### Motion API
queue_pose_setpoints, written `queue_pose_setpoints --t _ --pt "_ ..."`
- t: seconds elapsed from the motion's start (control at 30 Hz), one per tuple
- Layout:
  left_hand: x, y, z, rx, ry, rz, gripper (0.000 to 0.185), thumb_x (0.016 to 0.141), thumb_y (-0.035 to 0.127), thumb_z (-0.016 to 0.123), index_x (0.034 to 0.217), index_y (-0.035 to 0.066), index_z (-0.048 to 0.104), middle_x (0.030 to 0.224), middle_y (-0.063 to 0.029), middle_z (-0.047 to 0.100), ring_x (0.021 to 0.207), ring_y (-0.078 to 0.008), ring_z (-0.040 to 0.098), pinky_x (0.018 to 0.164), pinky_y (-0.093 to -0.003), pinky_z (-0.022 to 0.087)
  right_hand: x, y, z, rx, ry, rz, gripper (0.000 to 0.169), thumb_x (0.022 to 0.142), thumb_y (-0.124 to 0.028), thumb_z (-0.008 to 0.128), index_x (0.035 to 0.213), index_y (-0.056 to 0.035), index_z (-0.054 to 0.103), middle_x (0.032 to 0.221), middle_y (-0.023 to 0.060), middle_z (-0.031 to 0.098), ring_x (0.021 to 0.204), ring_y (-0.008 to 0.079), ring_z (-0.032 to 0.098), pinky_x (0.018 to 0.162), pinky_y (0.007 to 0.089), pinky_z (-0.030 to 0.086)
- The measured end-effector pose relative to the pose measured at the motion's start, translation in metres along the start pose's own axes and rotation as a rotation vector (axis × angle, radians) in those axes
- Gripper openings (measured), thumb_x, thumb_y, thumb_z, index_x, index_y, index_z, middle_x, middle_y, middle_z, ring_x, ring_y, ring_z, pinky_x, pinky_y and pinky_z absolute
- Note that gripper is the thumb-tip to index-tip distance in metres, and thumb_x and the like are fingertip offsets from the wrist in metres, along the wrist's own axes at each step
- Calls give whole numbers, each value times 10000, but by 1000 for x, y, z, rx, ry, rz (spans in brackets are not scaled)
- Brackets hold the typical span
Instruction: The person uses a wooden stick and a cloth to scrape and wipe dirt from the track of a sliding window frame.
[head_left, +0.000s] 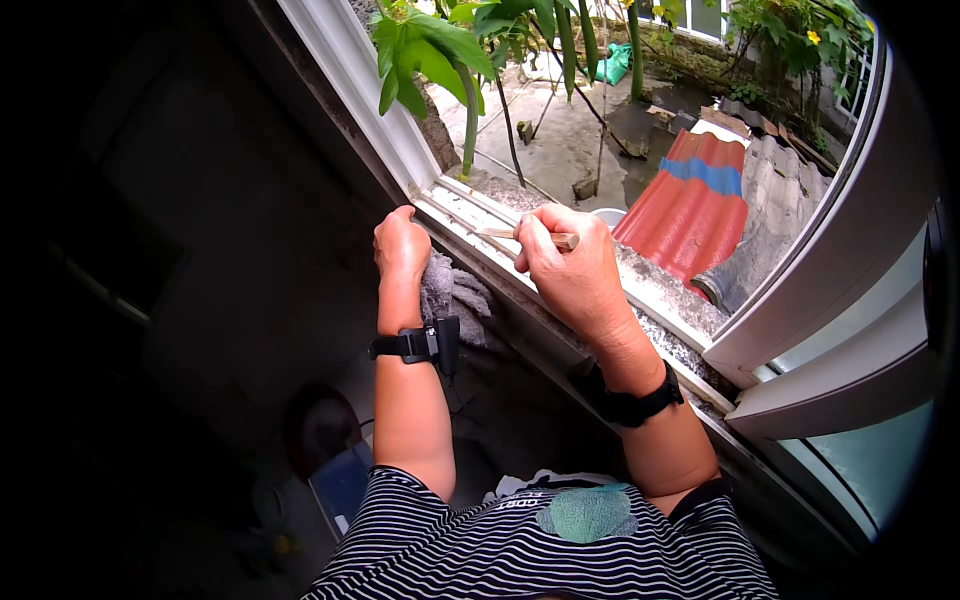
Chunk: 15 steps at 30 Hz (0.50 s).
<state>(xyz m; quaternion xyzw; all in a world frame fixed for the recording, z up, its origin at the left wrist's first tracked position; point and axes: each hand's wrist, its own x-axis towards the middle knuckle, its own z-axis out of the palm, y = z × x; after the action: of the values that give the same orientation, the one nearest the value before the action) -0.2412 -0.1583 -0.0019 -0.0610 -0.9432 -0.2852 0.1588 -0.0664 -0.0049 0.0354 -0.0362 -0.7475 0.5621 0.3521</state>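
My right hand (574, 266) is closed around the handle of a thin brush or scraper-like tool (564, 240), whose narrow, pale end points left onto the white window track (457, 214). The tool's exact kind is unclear. Against the inner edge of the frame, close to the track's left corner, rests my left hand (403, 244), its fingers curled. A grey fluffy cloth (454, 296) hangs just below and right of it; whether those fingers hold any of the cloth cannot be told. Dirt speckles the track and the rough stone sill (675, 296) outside.
Sliding window sashes (817, 300) stand at the right. Outside, long green gourds (566, 52) and leaves (427, 56) hang over a concrete yard with red corrugated sheeting (682, 217). Inside, a blue box-like object (341, 480) lies low in the dark.
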Motion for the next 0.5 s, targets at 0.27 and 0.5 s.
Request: queue_pose_setpoints --t 0.27,0.5 --pt "9 -2 21 95 -230 110 295 829 124 456 1031 59 661 1063 -228 633 1027 -406 589 884 -457 472 -34 12 -4 -31 -30 15 193 900 -78 517 762 26 603 578 62 599 524 98 575 517 254 455" --pt "10 5 28 110 -335 115 319 846 169 445 1072 104 661 1110 -197 628 1062 -378 580 894 -453 469 -17 33 42 -3 119 -1 205 833 -60 571 650 22 531 618 249 542 598 429 562 533 449 437"
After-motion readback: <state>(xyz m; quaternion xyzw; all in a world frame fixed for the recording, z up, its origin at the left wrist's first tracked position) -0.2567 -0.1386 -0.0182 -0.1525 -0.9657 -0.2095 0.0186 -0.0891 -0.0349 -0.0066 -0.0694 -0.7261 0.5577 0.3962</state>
